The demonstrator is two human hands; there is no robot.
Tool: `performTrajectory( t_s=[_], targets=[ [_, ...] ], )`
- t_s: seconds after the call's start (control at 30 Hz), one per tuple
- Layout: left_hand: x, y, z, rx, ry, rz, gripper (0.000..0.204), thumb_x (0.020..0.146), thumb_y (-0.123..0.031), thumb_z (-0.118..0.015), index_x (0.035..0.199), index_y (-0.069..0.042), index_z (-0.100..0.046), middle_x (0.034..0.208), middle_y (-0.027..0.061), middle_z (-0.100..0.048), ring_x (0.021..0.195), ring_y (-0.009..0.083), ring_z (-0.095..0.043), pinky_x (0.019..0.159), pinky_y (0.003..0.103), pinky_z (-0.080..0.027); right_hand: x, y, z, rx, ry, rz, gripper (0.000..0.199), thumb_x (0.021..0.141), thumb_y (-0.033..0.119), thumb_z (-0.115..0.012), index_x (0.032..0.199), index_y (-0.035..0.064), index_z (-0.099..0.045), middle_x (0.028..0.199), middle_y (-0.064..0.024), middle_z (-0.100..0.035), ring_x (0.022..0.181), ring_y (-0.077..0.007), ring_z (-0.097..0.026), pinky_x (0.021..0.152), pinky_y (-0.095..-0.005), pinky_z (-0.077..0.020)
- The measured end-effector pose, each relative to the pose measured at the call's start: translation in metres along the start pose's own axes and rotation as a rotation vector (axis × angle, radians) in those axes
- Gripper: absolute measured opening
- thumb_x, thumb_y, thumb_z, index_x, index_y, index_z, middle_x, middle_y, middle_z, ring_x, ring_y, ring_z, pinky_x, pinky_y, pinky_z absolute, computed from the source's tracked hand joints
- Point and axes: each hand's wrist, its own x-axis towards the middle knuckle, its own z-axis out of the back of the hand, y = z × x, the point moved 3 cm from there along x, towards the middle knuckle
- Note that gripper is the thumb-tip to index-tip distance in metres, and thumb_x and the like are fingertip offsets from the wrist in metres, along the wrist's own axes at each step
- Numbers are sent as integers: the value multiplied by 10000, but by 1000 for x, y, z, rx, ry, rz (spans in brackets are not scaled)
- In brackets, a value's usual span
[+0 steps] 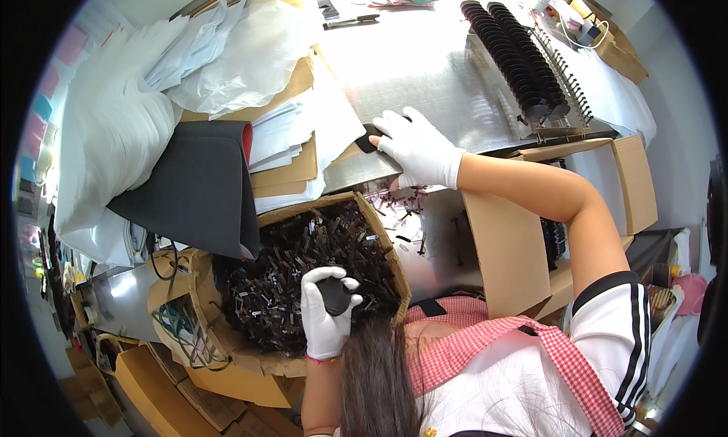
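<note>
My left hand (326, 319), in a white glove, is closed around a dark, rounded lens-like disc (334, 296) above a carton (395, 266) filled with small dark plastic offcuts (292, 274). At the edge of the metal table, my right hand (421, 149) wears a white glove with bare fingertips showing. Its fingertips grip a second dark lens-like piece (368, 139), partly covered by the fingers. Small dark bits (402, 202) lie scattered below that hand.
A rack (523, 65) with two rows of dark discs stands far right on the metal table (425, 73). An open carton (506, 247) sits under my right forearm. White sheets (114, 133), a black folder (193, 179) and papers (280, 130) crowd the left. A pen (351, 21) lies at the back.
</note>
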Motion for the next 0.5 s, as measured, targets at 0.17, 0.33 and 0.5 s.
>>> performTrajectory(
  t_s=[0.17,0.33,0.5],
  targets=[
    [16,9,-20,93,-59,48,247,1029,-208,-546,1265,-139,-528,1180,38,-594,1066,179,-623,813,369,-578,-8,15,1,5,31,72,330,684,271,-801,896,70,-650,959,-84,-617,993,-263,-600,859,-403,-468],
    [27,7,-34,146,27,83,212,1016,-132,-555,1227,-123,-534,1098,28,-623,988,161,-652,804,368,-590,-11,13,8,21,91,-25,239,755,233,-747,737,54,-590,875,-94,-634,897,-290,-639,799,-422,-504],
    [31,14,-44,164,-46,62,211,1040,-197,-542,1238,-124,-532,1107,35,-615,1030,183,-640,841,352,-578,-14,12,17,72,-262,138,411,726,175,-771,1086,12,-655,1095,-138,-625,982,-282,-634,796,-375,-530]
  ],
)
